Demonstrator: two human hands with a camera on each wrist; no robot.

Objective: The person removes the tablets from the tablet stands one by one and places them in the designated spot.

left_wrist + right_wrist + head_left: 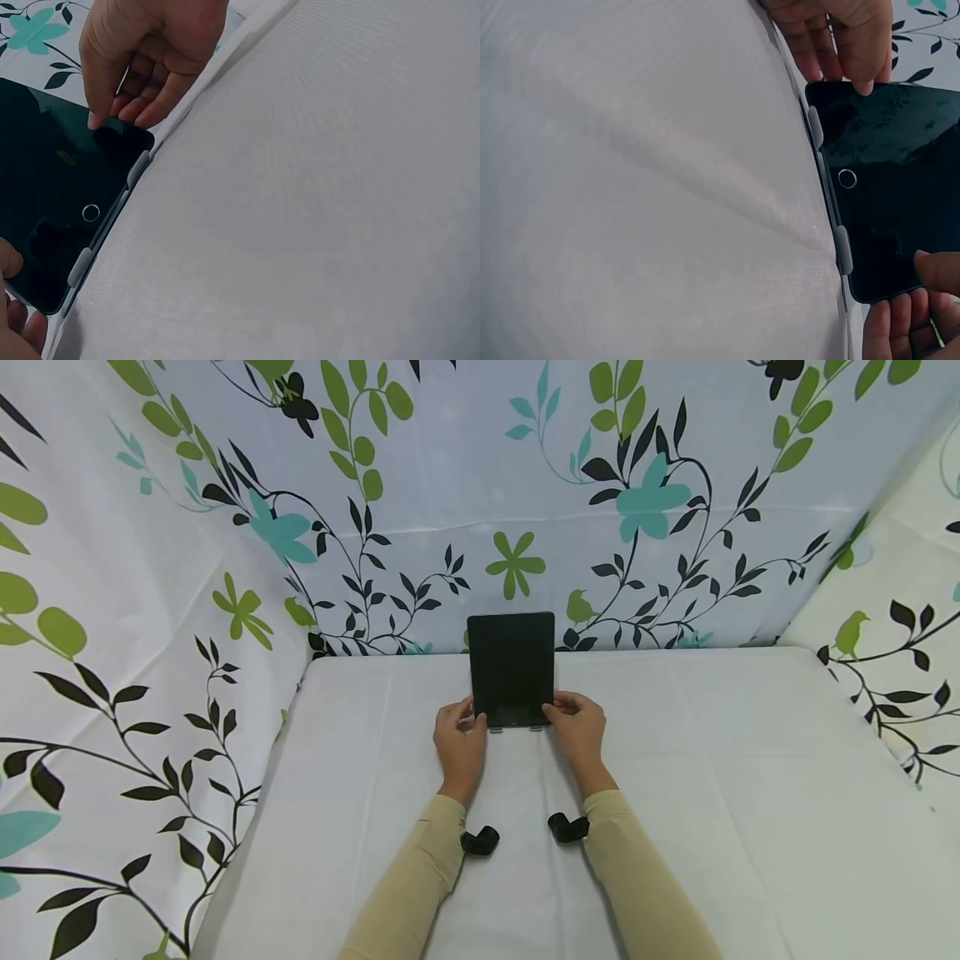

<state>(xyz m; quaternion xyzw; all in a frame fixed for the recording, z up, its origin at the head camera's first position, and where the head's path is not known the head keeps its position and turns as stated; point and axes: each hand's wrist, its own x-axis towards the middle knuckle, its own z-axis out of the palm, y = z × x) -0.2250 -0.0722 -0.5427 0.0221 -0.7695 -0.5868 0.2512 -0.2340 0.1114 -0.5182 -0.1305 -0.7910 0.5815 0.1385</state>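
A black tablet [512, 664] stands upright, leaning slightly back, its round home button at the bottom. Two small grey lips of a stand [815, 127] hook over its lower front edge; the rest of the stand is mostly hidden behind. My left hand [460, 753] pinches the tablet's lower left edge, thumb on the screen and fingers curled behind. On the opposite side, my right hand [581, 733] grips the lower right edge the same way. In the left wrist view, the right hand [154, 56] shows at the top, its thumb over the screen's corner.
A white cloth covers the table [750, 827], with soft creases. Behind and at both sides hang white curtains [450, 468] printed with leaves, birds and flowers. A black wrist camera [480, 841] sits at the left sleeve, another black camera [567, 828] at the right.
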